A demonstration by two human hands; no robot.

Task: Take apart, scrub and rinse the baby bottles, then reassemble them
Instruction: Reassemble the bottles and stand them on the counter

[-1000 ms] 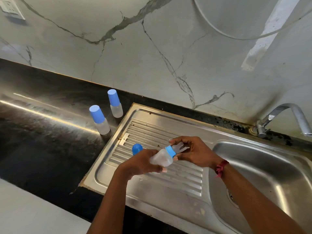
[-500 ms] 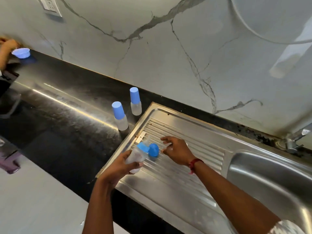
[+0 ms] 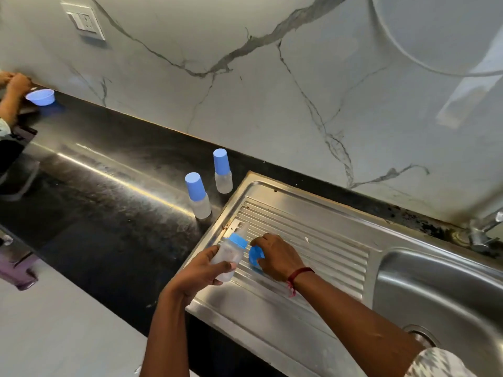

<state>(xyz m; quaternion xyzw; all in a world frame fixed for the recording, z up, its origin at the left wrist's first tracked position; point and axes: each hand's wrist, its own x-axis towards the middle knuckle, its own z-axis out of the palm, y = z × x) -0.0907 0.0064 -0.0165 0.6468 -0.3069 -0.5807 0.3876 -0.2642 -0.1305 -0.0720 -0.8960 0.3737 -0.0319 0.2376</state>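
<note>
Cap just removed: my right hand [image 3: 275,254] holds the blue cap [image 3: 254,257] on the sink [image 3: 326,240] drainer; my left hand [image 3: 200,272] grips the bottle [image 3: 228,255] just above it. Unscrewing the collar [image 3: 238,240] likely follows.

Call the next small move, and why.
Probably release the blue cap onto the drainboard and move the right hand to the blue collar to unscrew it: the left hand grips the bottle, uncapped, with collar and teat still on.
</note>
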